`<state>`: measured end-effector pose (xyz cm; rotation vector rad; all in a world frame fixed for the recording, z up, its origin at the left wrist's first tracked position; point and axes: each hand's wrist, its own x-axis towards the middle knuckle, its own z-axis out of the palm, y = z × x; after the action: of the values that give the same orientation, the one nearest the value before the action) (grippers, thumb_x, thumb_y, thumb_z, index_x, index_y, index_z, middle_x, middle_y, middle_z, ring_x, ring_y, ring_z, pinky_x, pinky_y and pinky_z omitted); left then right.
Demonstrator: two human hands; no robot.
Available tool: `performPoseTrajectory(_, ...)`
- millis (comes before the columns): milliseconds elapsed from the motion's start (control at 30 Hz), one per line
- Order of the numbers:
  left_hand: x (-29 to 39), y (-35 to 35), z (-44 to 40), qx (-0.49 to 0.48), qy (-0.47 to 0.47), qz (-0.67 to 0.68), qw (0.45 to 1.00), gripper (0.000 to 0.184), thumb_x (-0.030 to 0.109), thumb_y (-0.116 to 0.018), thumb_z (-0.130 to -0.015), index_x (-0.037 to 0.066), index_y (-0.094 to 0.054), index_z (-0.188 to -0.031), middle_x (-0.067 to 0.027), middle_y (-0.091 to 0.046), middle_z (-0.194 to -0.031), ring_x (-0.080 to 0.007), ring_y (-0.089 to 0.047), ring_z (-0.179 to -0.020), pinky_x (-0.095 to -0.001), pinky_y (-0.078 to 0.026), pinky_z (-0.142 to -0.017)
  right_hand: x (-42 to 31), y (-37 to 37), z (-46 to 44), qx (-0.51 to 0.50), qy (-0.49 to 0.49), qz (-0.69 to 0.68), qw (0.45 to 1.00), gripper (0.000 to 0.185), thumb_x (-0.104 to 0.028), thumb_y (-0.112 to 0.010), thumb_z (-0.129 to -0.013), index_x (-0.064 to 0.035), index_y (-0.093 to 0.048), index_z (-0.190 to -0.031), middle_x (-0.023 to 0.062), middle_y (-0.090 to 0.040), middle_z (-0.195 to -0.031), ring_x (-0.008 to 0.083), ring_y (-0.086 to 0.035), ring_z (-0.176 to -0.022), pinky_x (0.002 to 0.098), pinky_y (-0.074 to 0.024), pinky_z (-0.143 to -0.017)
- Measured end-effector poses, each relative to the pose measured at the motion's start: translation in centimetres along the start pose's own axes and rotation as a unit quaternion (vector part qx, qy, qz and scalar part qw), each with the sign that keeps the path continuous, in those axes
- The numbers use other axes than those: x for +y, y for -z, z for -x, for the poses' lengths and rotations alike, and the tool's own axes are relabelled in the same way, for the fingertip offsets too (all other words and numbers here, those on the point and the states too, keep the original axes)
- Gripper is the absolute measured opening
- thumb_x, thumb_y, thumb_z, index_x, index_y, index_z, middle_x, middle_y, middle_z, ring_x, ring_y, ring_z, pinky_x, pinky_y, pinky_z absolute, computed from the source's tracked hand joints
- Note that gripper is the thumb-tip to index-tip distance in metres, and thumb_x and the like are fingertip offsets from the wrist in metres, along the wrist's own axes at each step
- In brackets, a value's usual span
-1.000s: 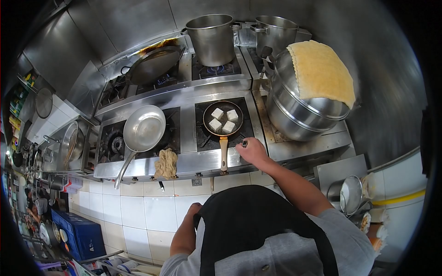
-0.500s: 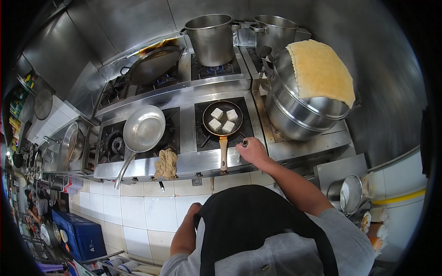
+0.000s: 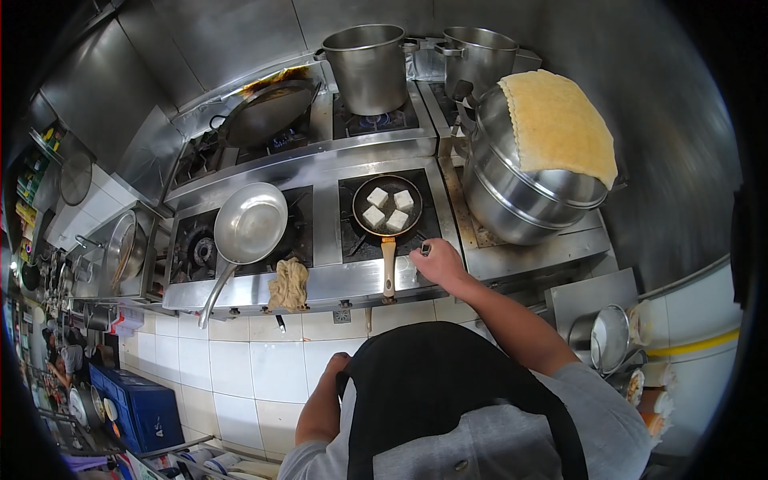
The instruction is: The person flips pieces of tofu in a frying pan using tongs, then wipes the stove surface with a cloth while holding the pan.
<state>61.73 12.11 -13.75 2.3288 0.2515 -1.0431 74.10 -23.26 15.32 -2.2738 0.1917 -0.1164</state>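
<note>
A small dark frying pan (image 3: 362, 227) with a wooden handle (image 3: 389, 267) sits on the front right burner. Inside it lie several white blocks (image 3: 374, 216) that look like tofu, spaced apart. My right hand (image 3: 439, 262) is closed just right of the pan handle, over the stove's front edge. A small dark, metallic-looking bit shows at its fingers; I cannot make out what it is. Down by the black apron (image 3: 432, 368) is my left hand (image 3: 339, 364), its fingers mostly hidden.
A steel frying pan (image 3: 254, 228) and a crumpled tan cloth (image 3: 288, 286) are to the left. Behind stand a wok (image 3: 268, 116) and two tall pots (image 3: 366, 72) (image 3: 478, 60). A large lidded steamer (image 3: 512, 192) with a yellow cloth (image 3: 560, 124) stands right.
</note>
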Motion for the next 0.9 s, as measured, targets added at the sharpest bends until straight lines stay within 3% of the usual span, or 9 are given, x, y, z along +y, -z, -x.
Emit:
performPoseTrajectory(600,-0.7,-0.3,-0.8,0.002,-0.022,0.006,1.000,0.037,0.042,-0.062,-0.073,0.010,-0.069,-0.091,-0.0167,-0.066,-0.096,-0.0292,-0.063,-0.093,-0.0369,-0.049,-0.082,-0.3,0.4,0.0,-0.016,-0.021,0.004,1.000,0.030,-0.028,-0.057,-0.070,0.0014,-0.058,-0.063,0.0199,-0.056,-0.059,0.0360,-0.056,-0.059,0.0432,-0.0437,-0.058)
performPoseTrajectory(667,-0.8,-0.6,-1.1,-0.015,-0.038,-0.022,0.999,0.037,0.042,-0.060,-0.074,0.010,-0.069,-0.089,-0.0175,-0.065,-0.096,-0.0303,-0.063,-0.091,-0.0378,-0.049,-0.080,0.5,-0.2,-0.3,-0.003,0.004,0.011,1.000,0.030,-0.028,-0.057,-0.071,0.0014,-0.058,-0.064,0.0205,-0.056,-0.060,0.0354,-0.056,-0.058,0.0429,-0.0434,-0.057)
performPoseTrajectory(700,0.9,0.2,1.2,-0.003,-0.097,-0.081,0.992,0.032,0.038,-0.058,-0.076,0.009,-0.068,-0.084,-0.0182,-0.065,-0.091,-0.0328,-0.063,-0.087,-0.0401,-0.049,-0.076,2.0,-1.3,-0.7,0.007,0.040,0.011,0.999,0.030,-0.028,-0.058,-0.071,0.0015,-0.058,-0.065,0.0209,-0.055,-0.060,0.0350,-0.056,-0.057,0.0428,-0.0431,-0.057)
performPoseTrajectory(733,1.1,0.3,1.5,-0.009,-0.191,-0.250,0.949,0.029,0.035,-0.055,-0.076,0.008,-0.067,-0.078,-0.0192,-0.065,-0.086,-0.0355,-0.062,-0.084,-0.0430,-0.049,-0.073,3.7,-2.7,-1.1,0.064,0.091,0.023,0.994,0.030,-0.028,-0.058,-0.072,0.0018,-0.058,-0.066,0.0220,-0.056,-0.062,0.0343,-0.056,-0.057,0.0424,-0.0432,-0.057)
performPoseTrajectory(767,0.7,-0.1,1.0,-0.015,-0.126,-0.171,0.977,0.029,0.034,-0.054,-0.077,0.008,-0.066,-0.078,-0.0205,-0.064,-0.084,-0.0377,-0.061,-0.083,-0.0455,-0.048,-0.072,3.6,-2.7,-1.1,0.053,0.080,0.007,0.995,0.029,-0.026,-0.059,-0.072,0.0031,-0.058,-0.068,0.0233,-0.056,-0.064,0.0337,-0.056,-0.057,0.0421,-0.0435,-0.057)
performPoseTrajectory(800,-0.5,-0.6,0.4,0.020,-0.193,-0.231,0.953,0.032,0.036,-0.056,-0.077,0.006,-0.066,-0.078,-0.0222,-0.064,-0.085,-0.0390,-0.060,-0.084,-0.0457,-0.048,-0.074,2.6,-1.8,-0.8,0.004,0.060,0.014,0.998,0.032,-0.025,-0.060,-0.073,0.0051,-0.060,-0.083,0.0232,-0.060,-0.076,0.0301,-0.059,-0.069,0.0387,-0.0457,-0.063)
performPoseTrajectory(833,-0.3,-0.9,0.5,0.020,-0.147,-0.158,0.976,0.043,0.041,-0.057,-0.074,-0.001,-0.066,-0.076,-0.0250,-0.063,-0.087,-0.0401,-0.060,-0.083,-0.0450,-0.046,-0.074,1.5,-0.8,-0.5,-0.045,0.041,0.023,0.998,0.040,-0.025,-0.062,-0.074,0.0070,-0.061,-0.098,0.0230,-0.063,-0.088,0.0265,-0.062,-0.080,0.0354,-0.0479,-0.070)
performPoseTrajectory(867,0.2,-1.0,1.3,0.082,-0.036,-0.016,0.996,0.043,0.040,-0.057,-0.074,-0.002,-0.066,-0.076,-0.0254,-0.063,-0.087,-0.0390,-0.061,-0.083,-0.0440,-0.046,-0.076,2.0,-1.6,-0.5,-0.028,0.046,-0.047,0.997,0.034,-0.021,-0.060,-0.074,0.0085,-0.061,-0.090,0.0200,-0.061,-0.076,0.0224,-0.058,-0.068,0.0355,-0.0462,-0.064)
performPoseTrajectory(900,0.3,-0.5,1.9,0.085,-0.045,0.015,0.995,0.043,0.039,-0.056,-0.075,-0.002,-0.066,-0.078,-0.0248,-0.063,-0.087,-0.0384,-0.061,-0.084,-0.0438,-0.047,-0.077,0.7,-1.6,-0.3,0.007,0.050,-0.047,0.998,0.025,-0.018,-0.058,-0.073,0.0072,-0.059,-0.076,0.0171,-0.055,-0.063,0.0188,-0.052,-0.060,0.0382,-0.0430,-0.058)
